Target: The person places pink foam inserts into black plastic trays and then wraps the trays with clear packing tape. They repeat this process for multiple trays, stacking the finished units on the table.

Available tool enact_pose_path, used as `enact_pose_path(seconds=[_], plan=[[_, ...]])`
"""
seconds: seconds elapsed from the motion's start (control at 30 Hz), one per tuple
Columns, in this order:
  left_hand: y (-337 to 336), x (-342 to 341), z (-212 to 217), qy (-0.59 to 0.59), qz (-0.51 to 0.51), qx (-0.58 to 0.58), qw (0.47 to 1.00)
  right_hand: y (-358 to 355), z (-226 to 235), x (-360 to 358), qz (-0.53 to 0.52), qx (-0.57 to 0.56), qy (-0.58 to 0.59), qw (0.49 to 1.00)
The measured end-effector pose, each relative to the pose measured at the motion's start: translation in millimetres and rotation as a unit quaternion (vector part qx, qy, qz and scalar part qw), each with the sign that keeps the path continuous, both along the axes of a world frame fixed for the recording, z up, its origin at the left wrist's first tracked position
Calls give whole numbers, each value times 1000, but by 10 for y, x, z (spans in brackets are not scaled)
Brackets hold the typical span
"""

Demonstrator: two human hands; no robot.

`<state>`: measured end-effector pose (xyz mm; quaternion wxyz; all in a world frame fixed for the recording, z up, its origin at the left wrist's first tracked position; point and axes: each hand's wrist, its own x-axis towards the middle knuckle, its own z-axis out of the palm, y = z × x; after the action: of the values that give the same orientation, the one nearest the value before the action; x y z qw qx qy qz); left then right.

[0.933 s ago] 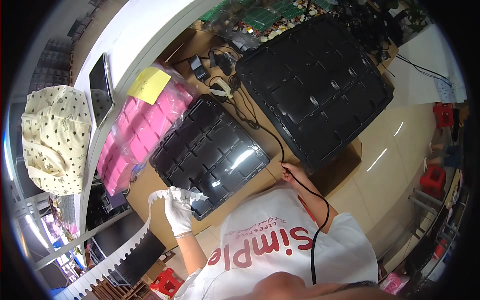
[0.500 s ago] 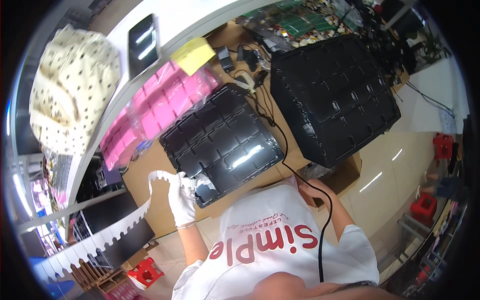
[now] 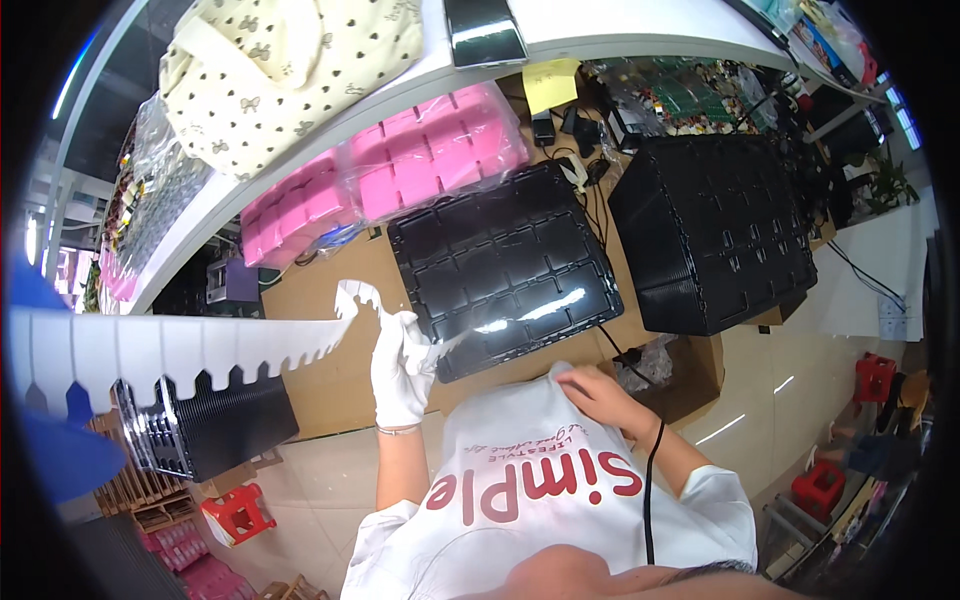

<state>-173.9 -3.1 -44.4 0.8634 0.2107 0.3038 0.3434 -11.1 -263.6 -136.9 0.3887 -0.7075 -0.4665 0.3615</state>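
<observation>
My left hand (image 3: 403, 370), in a white glove, pinches the end of a long white notched paper strip (image 3: 215, 345). The strip curls up beside the fingers and runs off to the left edge. Some pale, blurred material shows at the fingertips, too smeared to name. Just right of this hand a black plastic tray (image 3: 500, 265) with moulded compartments lies on the cardboard-covered bench (image 3: 325, 385). My bare right hand (image 3: 607, 398) is at the front of the white shirt (image 3: 520, 425), its fingers closed on the hem, partly hidden.
Stacked black trays (image 3: 715, 235) stand at the right, pink trays (image 3: 430, 150) in clear film behind. A cream bag (image 3: 285, 75) and a phone (image 3: 483, 32) are on the white shelf. A black cable (image 3: 652, 480) crosses my right forearm. An open cardboard box (image 3: 690, 385) sits below the bench edge.
The view has turned and shifted. My left hand has drawn back from the tray's near left corner, with the strip still in it. My right hand has come to the shirt hem.
</observation>
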Motion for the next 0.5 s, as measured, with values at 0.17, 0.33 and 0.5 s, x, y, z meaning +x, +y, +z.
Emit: enact_pose_path(seconds=[0.17,0.33,0.5], plan=[[208,-457,-110,-91,-98,78,988,-839,-352,781,245,-291,24,924],[257,-406,-241,-68,-185,208,958,-667,272,872,11,-355,-5,935],[348,-461,-466,-71,-235,172,954,-1503,-1208,685,-101,-451,153,874]])
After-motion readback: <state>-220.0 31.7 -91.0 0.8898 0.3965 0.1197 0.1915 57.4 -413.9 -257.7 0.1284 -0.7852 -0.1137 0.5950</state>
